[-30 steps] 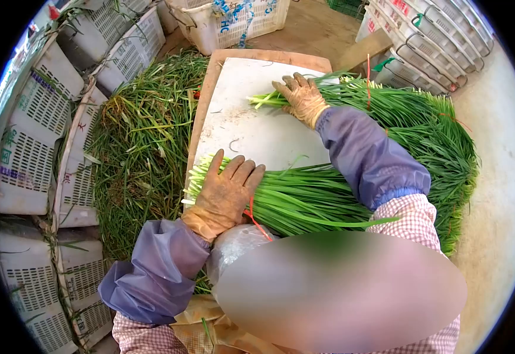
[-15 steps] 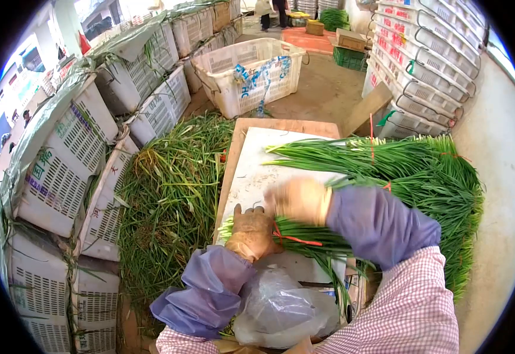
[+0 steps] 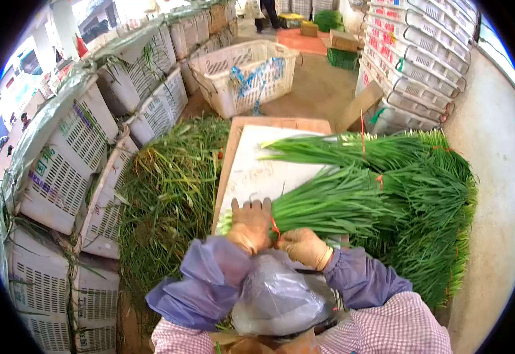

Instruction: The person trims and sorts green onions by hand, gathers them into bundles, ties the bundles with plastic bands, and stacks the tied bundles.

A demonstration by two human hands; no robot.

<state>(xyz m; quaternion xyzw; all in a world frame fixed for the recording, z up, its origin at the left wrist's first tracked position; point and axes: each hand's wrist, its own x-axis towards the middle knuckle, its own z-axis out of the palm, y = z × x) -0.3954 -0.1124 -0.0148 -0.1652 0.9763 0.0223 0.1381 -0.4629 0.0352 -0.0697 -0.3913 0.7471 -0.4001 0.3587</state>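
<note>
My left hand, in a tan glove, lies over the stem end of a bundle of green garlic chives, pressing it to the white board. Its fingers are stretched out, pointing away from me. A red tie crosses the bundle just right of this hand. My right hand, also gloved, is closed at the near side of the bundle, pinching the tie's end. Pale stem ends show left of my left hand. A clear plastic bag lies below both hands.
Tied chive bundles are piled at the right. Loose leaves and trimmings heap up at the left, beside stacked white crates. A white basket stands beyond the board; more crates rise at the back right.
My right hand has come down and toward me, from above the bundle to its near side, and now pinches the tie. The chive leaves now show fanned out. My left hand stays on the stems.
</note>
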